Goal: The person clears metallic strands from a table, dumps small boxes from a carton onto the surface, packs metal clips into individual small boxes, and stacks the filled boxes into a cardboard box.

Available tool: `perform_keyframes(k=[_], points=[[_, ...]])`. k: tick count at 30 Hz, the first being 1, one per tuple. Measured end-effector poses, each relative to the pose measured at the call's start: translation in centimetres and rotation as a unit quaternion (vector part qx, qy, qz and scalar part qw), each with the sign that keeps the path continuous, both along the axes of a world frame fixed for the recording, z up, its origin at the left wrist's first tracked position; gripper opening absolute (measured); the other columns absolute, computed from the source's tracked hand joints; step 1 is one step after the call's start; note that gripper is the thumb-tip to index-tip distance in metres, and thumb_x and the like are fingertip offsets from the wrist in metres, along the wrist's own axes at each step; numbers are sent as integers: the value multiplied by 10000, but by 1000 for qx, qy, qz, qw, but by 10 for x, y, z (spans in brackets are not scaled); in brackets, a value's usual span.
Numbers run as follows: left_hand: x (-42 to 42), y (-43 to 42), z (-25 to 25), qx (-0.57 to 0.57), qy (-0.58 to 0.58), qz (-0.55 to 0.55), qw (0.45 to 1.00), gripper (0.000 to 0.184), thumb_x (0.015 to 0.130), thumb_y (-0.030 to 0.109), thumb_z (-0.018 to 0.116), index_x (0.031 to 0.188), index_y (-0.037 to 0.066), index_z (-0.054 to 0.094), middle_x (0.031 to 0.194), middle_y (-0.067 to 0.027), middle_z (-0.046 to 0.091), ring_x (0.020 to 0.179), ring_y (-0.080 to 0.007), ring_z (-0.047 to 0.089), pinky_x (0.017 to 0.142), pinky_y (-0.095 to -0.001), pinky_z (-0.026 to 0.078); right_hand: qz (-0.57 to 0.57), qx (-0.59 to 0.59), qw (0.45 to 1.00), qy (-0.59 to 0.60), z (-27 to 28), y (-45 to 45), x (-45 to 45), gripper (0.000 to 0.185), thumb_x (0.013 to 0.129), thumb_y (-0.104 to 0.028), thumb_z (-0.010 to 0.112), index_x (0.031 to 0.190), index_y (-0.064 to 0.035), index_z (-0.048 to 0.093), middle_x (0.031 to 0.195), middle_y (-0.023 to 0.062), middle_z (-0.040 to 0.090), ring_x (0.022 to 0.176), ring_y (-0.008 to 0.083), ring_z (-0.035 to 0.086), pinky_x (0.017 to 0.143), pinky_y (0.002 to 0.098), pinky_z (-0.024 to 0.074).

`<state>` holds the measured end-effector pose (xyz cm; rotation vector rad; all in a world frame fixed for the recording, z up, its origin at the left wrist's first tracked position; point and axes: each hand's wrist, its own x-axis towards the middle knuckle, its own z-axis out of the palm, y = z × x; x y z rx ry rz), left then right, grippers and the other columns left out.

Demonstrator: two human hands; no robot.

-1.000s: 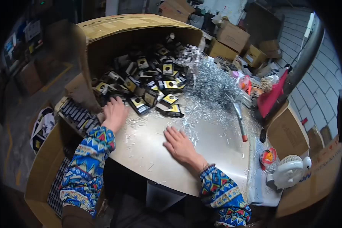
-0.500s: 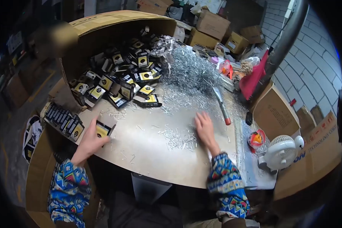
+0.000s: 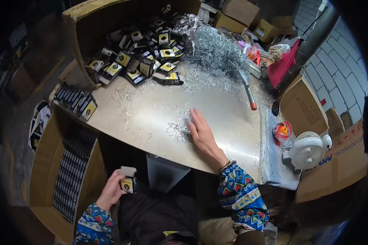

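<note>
My left hand (image 3: 109, 192) is closed round a small black and yellow cardboard box (image 3: 128, 185) with its pale flap standing up. It is held over my lap, below the front edge of the table (image 3: 229, 122). Palm down on the tabletop, my right hand (image 3: 205, 139) has its fingers stretched out. Its fingertips lie beside a small loose pile of thin silver metal pins (image 3: 177, 131), partly touching it. The pins are too small to make out their exact kind.
Many similar small boxes (image 3: 147, 67) are heaped at the back left, beside a large mound of pins (image 3: 221, 53). A red-ended metal tube (image 3: 249, 92) lies right of it. Packed boxes fill a carton (image 3: 73, 175) at lower left. A white fan (image 3: 308, 151) stands right.
My left hand has moved from above the table down to my lap, carrying the box, whose flap now stands up. My right hand has moved left to the small pile. The view has tilted down.
</note>
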<state>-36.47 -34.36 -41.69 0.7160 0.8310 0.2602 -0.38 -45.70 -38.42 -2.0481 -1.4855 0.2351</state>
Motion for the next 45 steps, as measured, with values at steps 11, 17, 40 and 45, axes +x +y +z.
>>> perform_keyframes(k=[11,17,40,45], points=[[32,-76,-73,36,98,-156,982,299,862,95,507,1140,42,600,966,-38,615,834,-100,532,732,-192,416,-62,-14,988,-141,-4,-6,-134,474,1021,-214,429,1412,52,388,1495,239,369,1429,353,304,1172,457,243],[30,-86,-73,-50,35,-64,996,260,846,88,526,1093,48,594,903,-25,604,758,-75,516,641,-170,393,-66,-8,996,61,34,-39,-160,445,998,-136,461,1392,66,411,1502,227,371,1384,369,378,1096,401,370],[-4,-87,-75,573,204,-300,735,730,718,129,742,1364,37,414,1178,-156,585,997,-312,598,886,-352,466,114,29,983,139,-20,-81,-201,311,861,-27,618,1169,10,627,1127,130,668,863,252,657,709,280,510],[-16,-88,-50,572,134,-146,796,814,683,129,767,1398,44,387,1260,-170,529,1019,-323,585,878,-366,470,-8,9,967,255,1,-82,-185,196,858,-20,650,1040,37,691,888,98,727,688,168,657,603,222,485]])
